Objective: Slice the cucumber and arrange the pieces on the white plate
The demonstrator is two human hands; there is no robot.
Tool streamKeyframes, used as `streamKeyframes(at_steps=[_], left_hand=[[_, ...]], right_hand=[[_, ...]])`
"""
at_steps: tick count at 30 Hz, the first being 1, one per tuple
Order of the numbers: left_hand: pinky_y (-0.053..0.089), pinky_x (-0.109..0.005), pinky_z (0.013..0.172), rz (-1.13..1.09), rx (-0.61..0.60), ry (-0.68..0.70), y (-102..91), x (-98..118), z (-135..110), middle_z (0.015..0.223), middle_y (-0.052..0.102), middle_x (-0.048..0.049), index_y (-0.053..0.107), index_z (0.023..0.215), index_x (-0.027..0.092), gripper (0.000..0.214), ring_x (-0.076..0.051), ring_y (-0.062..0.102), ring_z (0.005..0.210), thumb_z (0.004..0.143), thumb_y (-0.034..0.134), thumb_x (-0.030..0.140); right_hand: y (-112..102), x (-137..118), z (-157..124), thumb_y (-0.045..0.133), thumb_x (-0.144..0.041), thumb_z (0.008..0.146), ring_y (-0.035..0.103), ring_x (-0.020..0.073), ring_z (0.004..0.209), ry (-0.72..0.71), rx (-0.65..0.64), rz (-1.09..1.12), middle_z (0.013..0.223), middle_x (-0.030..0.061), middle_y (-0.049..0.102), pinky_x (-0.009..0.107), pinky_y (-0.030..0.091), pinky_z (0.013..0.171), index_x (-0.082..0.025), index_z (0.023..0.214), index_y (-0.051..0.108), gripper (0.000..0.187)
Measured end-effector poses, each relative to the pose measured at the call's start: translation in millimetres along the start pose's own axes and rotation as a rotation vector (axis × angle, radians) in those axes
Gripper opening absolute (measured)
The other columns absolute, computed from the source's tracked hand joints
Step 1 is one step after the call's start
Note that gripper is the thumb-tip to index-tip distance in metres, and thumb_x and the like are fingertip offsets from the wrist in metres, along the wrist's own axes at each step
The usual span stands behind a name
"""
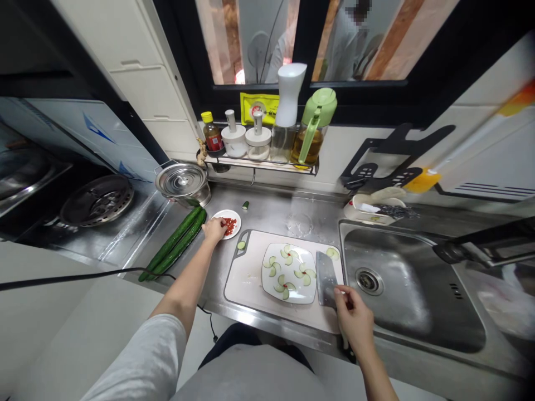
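Observation:
My left hand (214, 229) reaches over the edge of a small white plate (234, 233) of chopped red bits, which look like chili. Its fingertips are drawn together at the red bits (229, 224); whether a piece is between them is hidden. My right hand (353, 318) hovers by the cleaver (326, 277), thumb and fingers pinched; I cannot make out what they hold. The cleaver lies flat on the cutting board (246, 287), right of a white serving plate (270, 291). Several pinwheels of pale green cucumber slices (285, 286) with red centres are arranged on it.
Two whole cucumbers (178, 245) lie left of the small plate, near a lidded steel pot (184, 181). A cucumber stub (246, 205) sits behind the board. The sink (401, 301) is at right, the stove (98, 200) at left. A rack (267, 161) holds seasonings.

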State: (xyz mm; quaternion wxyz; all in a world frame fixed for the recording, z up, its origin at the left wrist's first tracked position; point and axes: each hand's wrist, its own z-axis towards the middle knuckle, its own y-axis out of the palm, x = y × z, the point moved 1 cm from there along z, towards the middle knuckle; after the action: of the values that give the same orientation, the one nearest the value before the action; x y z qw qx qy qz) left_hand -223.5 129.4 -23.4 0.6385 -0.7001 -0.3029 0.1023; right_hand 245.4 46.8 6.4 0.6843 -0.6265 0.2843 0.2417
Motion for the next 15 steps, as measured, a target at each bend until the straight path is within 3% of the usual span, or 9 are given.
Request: streamKeyframes(at_steps=[7,15], left_hand=[[0.037,-0.033,0.081,-0.049,0.015,-0.029,-0.4,-0.2,0.2,0.099,0.068,-0.0029,0.066,0.081,0.024,0.013,-0.021,0.059,0.094,0.073,0.063,0.034],[0.041,-0.022,0.067,-0.366,0.038,-0.115,-1.7,-7.5,1.2,0.077,0.070,0.0014,0.065,0.078,0.020,0.013,-0.012,0.062,0.072,0.068,0.069,0.027]], right_hand=[[-1.6,1.5,-2.7,0.045,-0.058,0.082,0.045,0.0119,0.045,-0.003,-0.005,-0.001,0.055,-0.0022,0.052,0.023,0.039,0.051,-0.017,0.090,0.065,0.047],[-2.1,-1.4,-3.5,0.044,-0.061,0.081,0.046,0.0125,0.045,0.006,-0.014,-0.009,0.055,-0.0013,0.054,0.024,0.039,0.052,-0.017,0.089,0.065,0.049]])
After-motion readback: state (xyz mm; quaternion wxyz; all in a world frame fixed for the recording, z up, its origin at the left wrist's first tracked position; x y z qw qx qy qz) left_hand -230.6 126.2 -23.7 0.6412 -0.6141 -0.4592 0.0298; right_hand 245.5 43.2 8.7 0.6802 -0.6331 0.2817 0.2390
